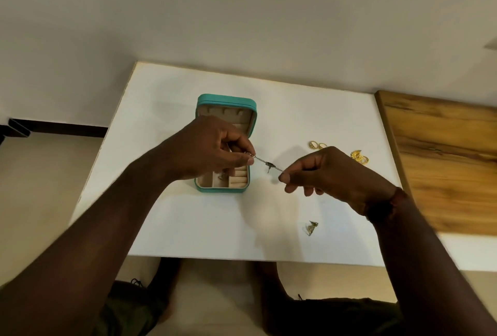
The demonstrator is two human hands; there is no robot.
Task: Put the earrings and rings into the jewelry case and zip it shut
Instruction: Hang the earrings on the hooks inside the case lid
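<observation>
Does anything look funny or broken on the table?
Nothing looks broken or spilled. The teal jewelry case lies open. The left hand and right hand pinch a thin silver chain taut between them, something small hanging mid-chain. Gold pieces and a silver piece lie loose on the white table.

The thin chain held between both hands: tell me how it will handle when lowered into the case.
Probably floppy: the chain runs straight only because the left hand and right hand pinch its ends. Likely light, since two light pinches carry it. Its small charm may slide and snag on the case.
</observation>
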